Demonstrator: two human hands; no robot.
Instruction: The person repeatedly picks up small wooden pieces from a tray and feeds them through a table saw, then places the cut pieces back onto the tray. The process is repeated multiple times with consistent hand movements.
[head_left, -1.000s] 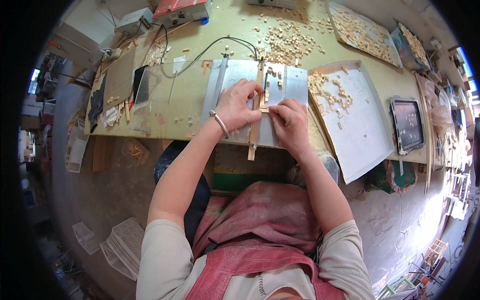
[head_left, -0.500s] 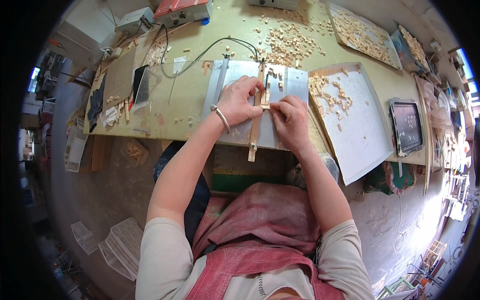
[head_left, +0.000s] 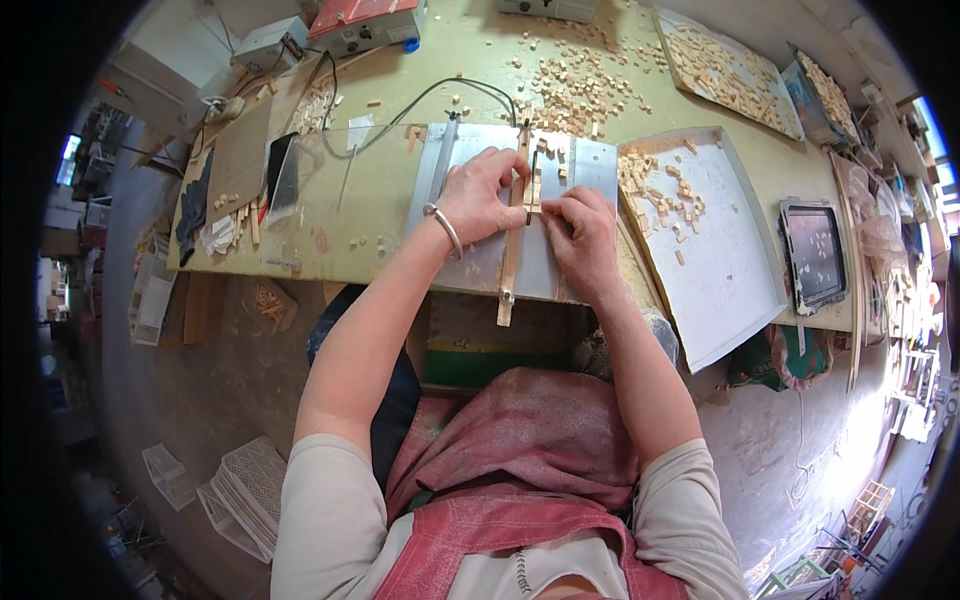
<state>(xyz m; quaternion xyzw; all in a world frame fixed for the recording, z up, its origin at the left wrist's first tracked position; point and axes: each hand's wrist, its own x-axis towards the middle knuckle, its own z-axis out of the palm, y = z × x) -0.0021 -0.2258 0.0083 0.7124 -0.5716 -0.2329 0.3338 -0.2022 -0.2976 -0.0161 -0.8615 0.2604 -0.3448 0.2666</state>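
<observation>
My left hand (head_left: 483, 195), with a bangle at its wrist, is curled over a brown wooden guide strip (head_left: 511, 255) on a metal machine plate (head_left: 470, 255). Its thumb and forefinger arch apart across the strip; whatever they grip is hidden. My right hand (head_left: 583, 232) has its fingers closed in a pinch at a small pale wooden piece (head_left: 534, 204), close to the left thumb. A dark narrow blade-like line (head_left: 534, 163) shows in the plate just beyond that piece. Several small cut blocks (head_left: 562, 158) lie on the plate to its right.
A white shallow tray (head_left: 725, 270) with wooden blocks stands at right, a fuller tray (head_left: 690, 65) behind it. Loose blocks (head_left: 575, 85) scatter over the far table. A black cable (head_left: 400, 108) curves behind the plate. At left sits a clear sheet (head_left: 330, 210).
The right hand has shifted very slightly, with the small wooden piece sitting a touch differently by the dark line. The left hand stays almost where it was.
</observation>
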